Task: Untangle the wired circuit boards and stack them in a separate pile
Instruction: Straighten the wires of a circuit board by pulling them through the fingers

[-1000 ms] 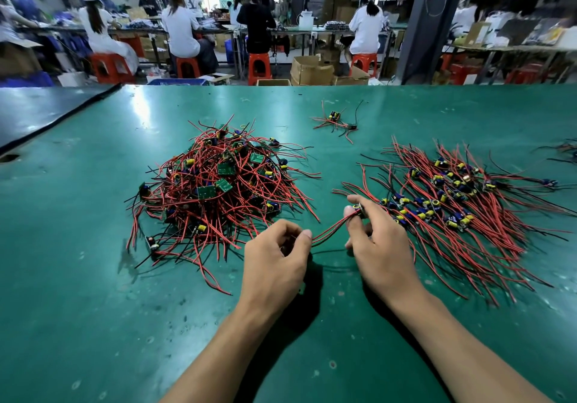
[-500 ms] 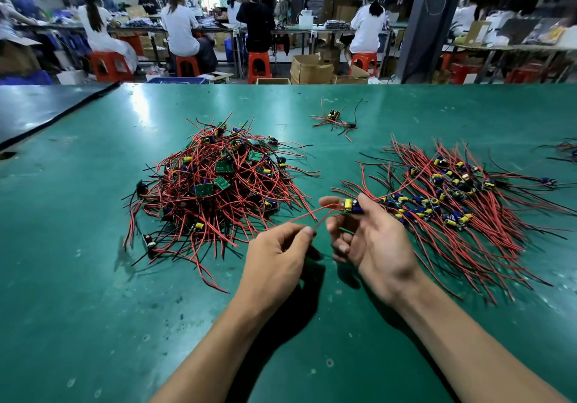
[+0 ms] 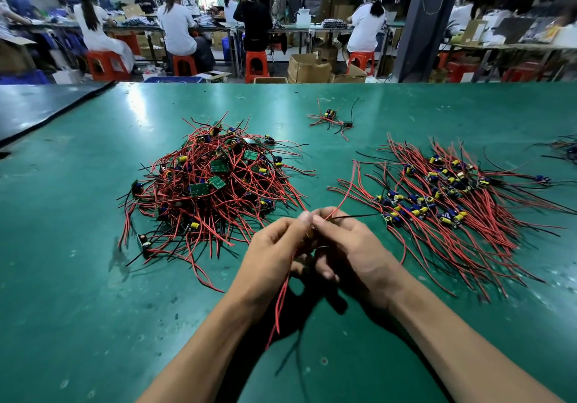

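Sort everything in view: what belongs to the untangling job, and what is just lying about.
Job: tangled pile, sorted pile, red wires pinched between left hand and right hand, green table.
Lying about: cardboard box, red stool, black mat at the far left.

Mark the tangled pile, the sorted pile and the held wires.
tangled pile (image 3: 199,188): head view, green board in the heap's middle.
sorted pile (image 3: 418,209): head view, components along its middle.
held wires (image 3: 346,192): head view, red strand rising above the fingertips.
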The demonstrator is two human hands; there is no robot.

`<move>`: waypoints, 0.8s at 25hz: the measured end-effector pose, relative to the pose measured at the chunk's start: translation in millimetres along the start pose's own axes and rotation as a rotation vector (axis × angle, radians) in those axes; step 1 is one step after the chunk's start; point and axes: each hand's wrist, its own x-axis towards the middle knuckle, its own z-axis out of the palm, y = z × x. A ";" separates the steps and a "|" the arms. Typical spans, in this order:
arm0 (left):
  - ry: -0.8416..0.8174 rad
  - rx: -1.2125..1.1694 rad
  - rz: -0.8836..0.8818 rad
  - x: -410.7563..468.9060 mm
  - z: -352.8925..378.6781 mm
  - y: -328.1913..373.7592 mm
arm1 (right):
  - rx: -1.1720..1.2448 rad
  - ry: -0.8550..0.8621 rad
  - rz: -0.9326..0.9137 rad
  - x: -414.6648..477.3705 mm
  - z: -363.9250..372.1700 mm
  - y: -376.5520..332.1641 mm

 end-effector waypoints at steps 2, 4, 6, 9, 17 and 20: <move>-0.025 0.072 0.057 -1.1 -0.4 -1.2 | -0.152 0.058 -0.088 2.5 -4.3 3.3; -0.051 0.090 0.058 -0.6 -2.3 -2.5 | -0.316 0.066 -0.139 2.9 -9.8 6.4; -0.070 0.043 0.016 -0.3 -3.2 -2.7 | -0.403 0.055 -0.157 3.0 -14.4 8.3; -0.070 -0.017 -0.009 0.7 -2.8 -3.3 | -0.513 0.077 -0.170 4.3 -19.6 7.0; -0.017 0.093 0.003 2.2 -1.4 -6.1 | -0.642 0.174 -0.323 4.0 -27.0 4.6; -0.023 0.170 0.039 2.6 -0.5 -7.1 | -0.638 0.205 -0.329 2.7 -29.2 1.9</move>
